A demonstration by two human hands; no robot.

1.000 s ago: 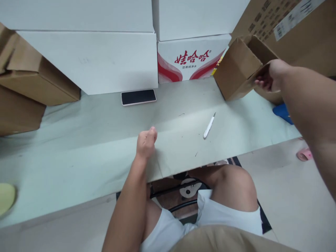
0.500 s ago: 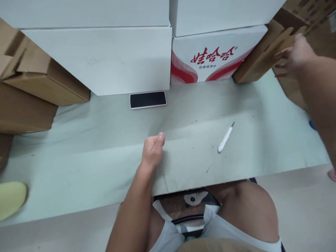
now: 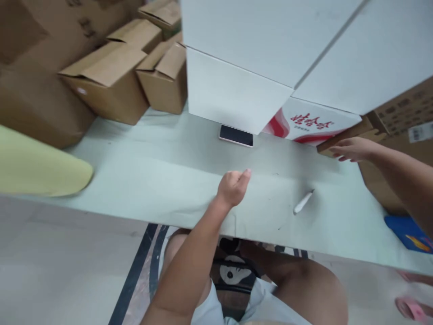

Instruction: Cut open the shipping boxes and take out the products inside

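Observation:
My left hand (image 3: 233,187) is closed in a fist over the cloth-covered table (image 3: 152,180), thumb lying on top; nothing sticks out of it. My right hand (image 3: 352,149) is open at the right, fingers a little apart and pointing left, beside a narrow brown cardboard box (image 3: 327,146). Whether it touches that box I cannot tell. Between and below the hands lies a white craft knife (image 3: 303,201) with a dark pointed tip. A phone (image 3: 236,136) with a black screen lies in front of the white boxes.
Large white cartons (image 3: 233,85) are stacked at the back, one a carton with red lettering (image 3: 307,124). Brown boxes (image 3: 111,76) stand at the back left, with a rounded yellow object (image 3: 40,164) before them. Right: a large brown carton (image 3: 377,189) and a blue packet (image 3: 406,230).
The view has turned left, bringing more of the left-hand boxes and the yellow object into sight. My right hand has come down and left, nearer the table. My left fist stays closed.

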